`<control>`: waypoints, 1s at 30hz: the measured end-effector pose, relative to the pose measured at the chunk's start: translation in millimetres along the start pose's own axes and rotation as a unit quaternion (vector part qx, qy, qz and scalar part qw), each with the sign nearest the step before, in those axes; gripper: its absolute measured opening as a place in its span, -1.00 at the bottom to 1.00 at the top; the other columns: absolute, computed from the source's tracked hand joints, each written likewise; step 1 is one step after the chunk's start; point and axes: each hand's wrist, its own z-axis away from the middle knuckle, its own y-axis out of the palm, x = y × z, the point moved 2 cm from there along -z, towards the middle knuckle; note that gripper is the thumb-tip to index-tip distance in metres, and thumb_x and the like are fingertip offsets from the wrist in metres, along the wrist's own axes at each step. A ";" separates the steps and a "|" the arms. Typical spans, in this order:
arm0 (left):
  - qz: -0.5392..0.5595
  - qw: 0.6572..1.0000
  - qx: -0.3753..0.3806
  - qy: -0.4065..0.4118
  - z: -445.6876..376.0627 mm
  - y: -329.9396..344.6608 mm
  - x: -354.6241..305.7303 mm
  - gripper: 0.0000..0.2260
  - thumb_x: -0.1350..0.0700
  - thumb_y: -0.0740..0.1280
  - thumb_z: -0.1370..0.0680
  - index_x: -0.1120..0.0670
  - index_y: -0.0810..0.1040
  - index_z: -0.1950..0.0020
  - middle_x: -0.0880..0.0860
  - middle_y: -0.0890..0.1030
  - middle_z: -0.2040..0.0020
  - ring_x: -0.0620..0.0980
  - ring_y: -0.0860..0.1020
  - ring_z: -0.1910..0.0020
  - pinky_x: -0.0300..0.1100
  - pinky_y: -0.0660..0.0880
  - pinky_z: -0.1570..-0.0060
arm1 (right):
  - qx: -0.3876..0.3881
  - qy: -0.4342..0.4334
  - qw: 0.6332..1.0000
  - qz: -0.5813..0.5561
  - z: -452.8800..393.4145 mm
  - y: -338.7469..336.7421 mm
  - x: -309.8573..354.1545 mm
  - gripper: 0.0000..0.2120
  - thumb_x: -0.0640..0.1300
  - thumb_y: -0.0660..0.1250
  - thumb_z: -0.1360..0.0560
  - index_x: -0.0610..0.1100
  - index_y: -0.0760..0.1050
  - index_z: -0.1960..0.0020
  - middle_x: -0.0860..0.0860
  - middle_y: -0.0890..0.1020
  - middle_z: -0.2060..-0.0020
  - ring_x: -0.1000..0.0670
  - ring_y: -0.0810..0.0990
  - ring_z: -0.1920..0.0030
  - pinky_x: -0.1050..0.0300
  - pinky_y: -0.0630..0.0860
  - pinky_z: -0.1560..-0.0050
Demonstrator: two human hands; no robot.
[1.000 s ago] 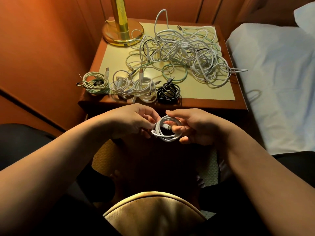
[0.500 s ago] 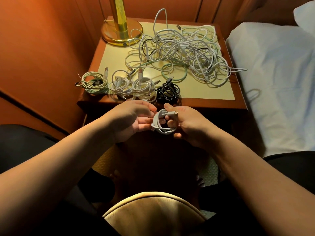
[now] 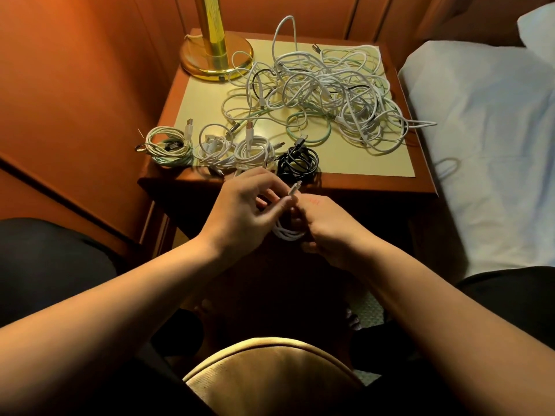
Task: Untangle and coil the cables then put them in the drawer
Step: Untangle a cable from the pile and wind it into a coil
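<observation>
1. While four coiled cables point(image 3: 228, 147) are sitting on the counter point(image 3: 345, 184), the left hand point(image 3: 240, 210) and right hand point(image 3: 327, 223) are pinching a white cable point(image 3: 288, 234), tucking its end.
2. Big tangle point(image 3: 324, 94) is waiting; no drawer is showing.

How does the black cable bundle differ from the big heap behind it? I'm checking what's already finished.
The black coil is one cable wound into a tight round bundle; the tangled heap is many cables in loose, crossing loops. The black coil is small and sits at the nightstand's front edge; the tangled heap spreads across most of the back. The coil is all black; the heap is mostly white with some green and black. Both lie on the nightstand top.
</observation>
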 end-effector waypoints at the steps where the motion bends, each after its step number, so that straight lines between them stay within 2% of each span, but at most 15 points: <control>1: 0.025 0.999 -0.005 -0.028 0.2 1.2 -0.4 -0.93 0.12 0.50 -0.55 0.11 0.70 0.01 -0.01 0.64 0.02 -0.04 0.65 0.10 -0.03 0.63 0.17 | -0.008 -0.012 1.000 0.027 0.7 2.6 -1.7 -0.71 0.00 0.11 -0.75 -0.01 0.58 -0.05 0.13 0.62 0.27 0.12 0.48 0.28 0.24 0.33 0.42; 3: 0.043 0.997 -0.025 -0.053 -0.3 1.6 -0.2 -0.91 0.10 0.51 -0.54 0.11 0.69 0.05 -0.01 0.64 0.05 -0.02 0.64 0.09 -0.10 0.61 0.18 | -0.014 -0.031 0.998 0.061 0.0 8.0 -6.9 -0.70 -0.06 0.12 -0.74 -0.11 0.58 -0.02 0.07 0.55 0.33 0.10 0.41 0.36 0.24 0.29 0.46; 5: 0.080 0.992 -0.058 -0.073 -1.9 -1.6 0.1 -0.89 0.12 0.52 -0.53 0.15 0.68 0.07 0.02 0.64 0.06 -0.03 0.64 0.10 -0.20 0.58 0.22 | -0.026 -0.049 0.996 0.067 -1.6 11.9 -9.6 -0.56 0.09 0.12 -0.74 -0.24 0.53 0.01 -0.02 0.50 0.35 0.08 0.34 0.44 0.18 0.26 0.47; 8: 0.078 0.993 -0.076 -0.051 -3.2 -6.1 0.1 -0.88 0.15 0.53 -0.52 0.19 0.69 0.07 0.07 0.63 0.05 0.00 0.64 0.11 -0.19 0.62 0.23 | -0.059 -0.112 0.982 0.140 -1.8 14.4 -9.7 -0.47 0.23 0.11 -0.71 -0.16 0.51 0.16 -0.06 0.56 0.35 0.04 0.42 0.39 -0.02 0.35 0.34; 10: 0.066 0.995 -0.056 -0.049 -2.8 -6.5 1.8 -0.89 0.12 0.54 -0.50 0.16 0.72 0.07 0.05 0.64 0.05 0.00 0.64 0.09 -0.14 0.64 0.21 | -0.068 -0.131 0.968 0.202 0.0 13.6 -12.5 -0.57 0.13 0.14 -0.72 -0.12 0.54 0.14 -0.06 0.64 0.29 0.00 0.51 0.32 -0.04 0.41 0.25; 13: 0.035 0.995 0.033 -0.090 -7.4 -7.9 7.3 -0.87 0.02 0.58 -0.43 0.04 0.76 0.10 -0.07 0.67 0.07 -0.08 0.65 0.12 -0.10 0.65 0.17 | -0.070 -0.111 0.961 0.242 -0.9 9.5 -18.5 -0.73 -0.17 0.15 -0.69 -0.13 0.59 0.05 0.07 0.60 0.29 0.15 0.49 0.36 0.12 0.36 0.28; 16: 0.012 0.995 0.063 -0.073 -12.0 -10.3 7.8 -0.84 -0.05 0.58 -0.42 -0.03 0.77 0.06 -0.10 0.69 0.10 -0.09 0.64 0.21 -0.07 0.64 0.22 | -0.060 -0.062 0.987 0.134 -4.1 5.1 -12.8 -0.69 -0.27 0.09 -0.65 -0.18 0.63 -0.04 0.00 0.56 0.27 0.21 0.42 0.44 0.25 0.32 0.41; 18: 0.017 0.998 0.040 -0.053 -10.9 -11.2 5.6 -0.85 0.00 0.59 -0.44 0.02 0.76 0.04 -0.09 0.70 0.15 -0.09 0.65 0.24 -0.08 0.64 0.24 | -0.049 -0.008 0.999 0.017 -4.4 2.4 -6.4 -0.71 -0.18 0.11 -0.70 -0.12 0.60 0.00 0.00 0.53 0.29 0.14 0.42 0.40 0.24 0.30 0.47; 19: 0.013 0.998 0.031 -0.046 -9.7 -11.3 4.5 -0.85 0.04 0.59 -0.44 0.05 0.75 0.04 -0.08 0.70 0.16 -0.10 0.66 0.24 -0.09 0.65 0.25 | -0.035 0.023 0.998 -0.053 -3.7 1.3 -3.6 -0.69 -0.06 0.11 -0.74 -0.11 0.57 0.02 0.01 0.50 0.33 0.11 0.38 0.42 0.25 0.24 0.49; 21: 0.017 0.998 0.026 -0.056 -8.9 -12.3 4.3 -0.82 0.08 0.59 -0.44 0.09 0.73 0.02 -0.06 0.70 0.13 -0.12 0.67 0.21 -0.11 0.66 0.22 | 0.022 0.074 0.981 -0.176 -2.9 -2.4 1.0 -0.45 0.27 0.04 -0.71 -0.16 0.56 -0.02 0.01 0.42 0.42 0.12 0.24 0.51 0.27 0.10 0.53; 23: 0.036 0.993 0.040 -0.101 -11.1 -13.3 5.9 -0.80 0.06 0.60 -0.43 0.08 0.73 0.00 -0.05 0.71 0.13 -0.12 0.69 0.19 -0.07 0.68 0.18 | 0.089 0.084 0.972 -0.201 -2.7 -7.9 4.6 -0.25 0.48 -0.01 -0.57 -0.18 0.56 -0.09 0.01 0.36 0.43 0.12 0.12 0.54 0.27 0.00 0.51; 24: 0.042 0.990 0.052 -0.120 -12.6 -13.4 5.8 -0.81 0.05 0.60 -0.44 0.07 0.74 0.00 -0.05 0.72 0.15 -0.11 0.70 0.19 -0.04 0.69 0.16 | 0.112 0.077 0.972 -0.192 -2.2 -9.8 6.3 -0.24 0.51 0.02 -0.52 -0.16 0.58 -0.07 0.01 0.34 0.42 0.12 0.10 0.55 0.25 -0.03 0.50; 27: 0.040 0.988 0.084 -0.122 -17.4 -13.1 2.1 -0.86 0.04 0.57 -0.47 0.06 0.76 0.02 -0.05 0.74 0.16 -0.11 0.71 0.16 0.00 0.68 0.09 | 0.119 0.034 0.986 -0.115 0.2 -18.2 12.7 -0.53 0.35 0.24 -0.57 -0.05 0.58 0.08 0.01 0.35 0.37 0.13 0.16 0.53 0.26 0.05 0.49; 28: 0.036 0.988 0.090 -0.118 -19.3 -14.3 -1.0 -0.87 0.05 0.56 -0.48 0.06 0.76 0.02 -0.05 0.74 0.15 -0.12 0.71 0.15 -0.03 0.68 0.09 | 0.102 0.017 0.992 -0.078 0.5 -23.2 14.6 -0.62 0.26 0.29 -0.60 -0.05 0.57 0.09 0.00 0.39 0.36 0.13 0.22 0.51 0.26 0.13 0.49; 30: 0.023 0.989 0.101 -0.109 -24.3 -17.5 -6.5 -0.87 0.07 0.56 -0.48 0.07 0.75 0.02 -0.05 0.74 0.15 -0.16 0.70 0.16 -0.12 0.68 0.14 | 0.074 -0.014 0.997 -0.008 0.2 -35.4 18.3 -0.64 0.15 0.34 -0.62 -0.17 0.60 0.01 -0.03 0.51 0.33 0.13 0.32 0.48 0.25 0.28 0.45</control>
